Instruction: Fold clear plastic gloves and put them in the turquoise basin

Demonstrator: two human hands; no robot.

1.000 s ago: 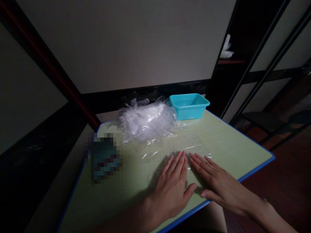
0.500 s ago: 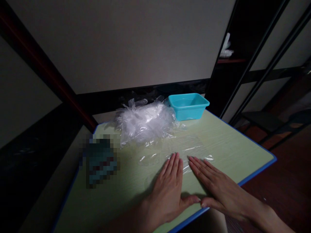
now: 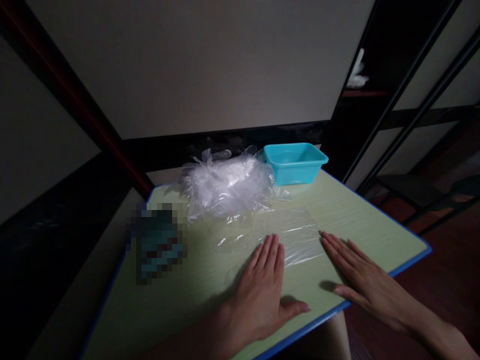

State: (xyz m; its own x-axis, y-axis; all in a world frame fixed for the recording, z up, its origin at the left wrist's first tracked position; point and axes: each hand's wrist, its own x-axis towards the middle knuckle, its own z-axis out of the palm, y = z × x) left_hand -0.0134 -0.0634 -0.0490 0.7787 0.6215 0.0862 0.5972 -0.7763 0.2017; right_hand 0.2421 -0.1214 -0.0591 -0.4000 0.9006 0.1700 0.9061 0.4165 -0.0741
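A thin, clear disposable plastic glove (image 3: 300,232) lies flat on the light green table (image 3: 375,225), with creases running across it. My left hand (image 3: 262,287) presses flat on its near part, fingers straight and pointing away, thumb out to the right. Beside its right edge, my right hand (image 3: 362,277) lies with fingers stretched and thumb spread; whether its fingertips still touch the film I cannot tell. Behind them sits a heaped pile of crumpled clear plastic gloves (image 3: 232,185). Neither hand grips anything.
A turquoise plastic basin (image 3: 296,170) stands at the back right, next to the pile. On the left is a blurred-out dark green item (image 3: 159,245). The table has a blue edge (image 3: 410,260), and pale cabinet panels (image 3: 225,70) rise behind it.
My right hand has slid to the right across the glove to its right edge, away from my left hand, which stays pressed down. The glove's right part now lies flatter.
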